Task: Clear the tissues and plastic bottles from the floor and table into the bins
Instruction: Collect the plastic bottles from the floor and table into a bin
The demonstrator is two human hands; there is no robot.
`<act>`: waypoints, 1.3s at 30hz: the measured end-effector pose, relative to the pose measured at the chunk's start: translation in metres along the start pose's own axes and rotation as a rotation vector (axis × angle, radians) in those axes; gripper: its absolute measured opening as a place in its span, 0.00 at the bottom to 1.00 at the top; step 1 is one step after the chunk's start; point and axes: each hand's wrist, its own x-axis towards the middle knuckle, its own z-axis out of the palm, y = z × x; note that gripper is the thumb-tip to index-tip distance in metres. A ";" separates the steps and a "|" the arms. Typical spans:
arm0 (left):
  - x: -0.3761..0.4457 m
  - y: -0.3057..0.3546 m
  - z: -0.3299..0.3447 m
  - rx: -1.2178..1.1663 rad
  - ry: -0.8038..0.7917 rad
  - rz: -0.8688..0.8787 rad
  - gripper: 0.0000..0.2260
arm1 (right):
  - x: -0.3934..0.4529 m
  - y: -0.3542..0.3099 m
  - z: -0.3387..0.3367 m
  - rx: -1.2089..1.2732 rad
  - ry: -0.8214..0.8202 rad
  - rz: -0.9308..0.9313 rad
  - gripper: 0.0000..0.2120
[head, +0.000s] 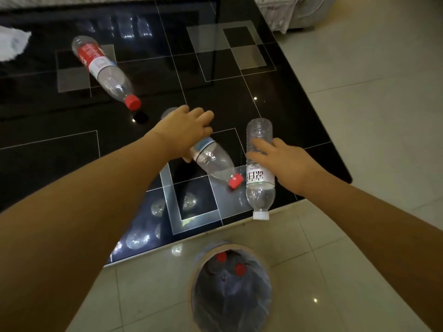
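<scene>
1. Head view, surfaces: a glossy black glass table point(299, 111) with a white line pattern is seen above a pale tiled floor point(371, 92); a round bin lined with a grey plastic bag point(231, 305) stands on the floor just beside the table's near edge, red caps visible inside it.
2. Head view, left hand point(184, 130): it is laid over the base end of a clear plastic bottle with a pale blue label and red cap point(213, 161). The fingers appear curled round that bottle; the underside of the grasp is hidden.
3. Head view, right hand point(285, 161): the fingers are wrapped round the middle of a clear ribbed bottle with a white label and white cap point(260, 168).
4. Key relation: both held bottles are seen with long axes running toward the viewer, caps nearest the bin, which lies below and between the hands. The right hand is judged the nearer to it.
5. Remaining items: a clear bottle with a red label and red cap point(103, 70) lies on the table well apart, and a white crumpled tissue point(12, 44) rests at the far left edge.
</scene>
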 end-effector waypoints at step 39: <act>-0.176 0.127 0.020 -2.148 0.036 -0.610 0.24 | -0.113 -0.147 0.016 1.917 0.229 0.796 0.25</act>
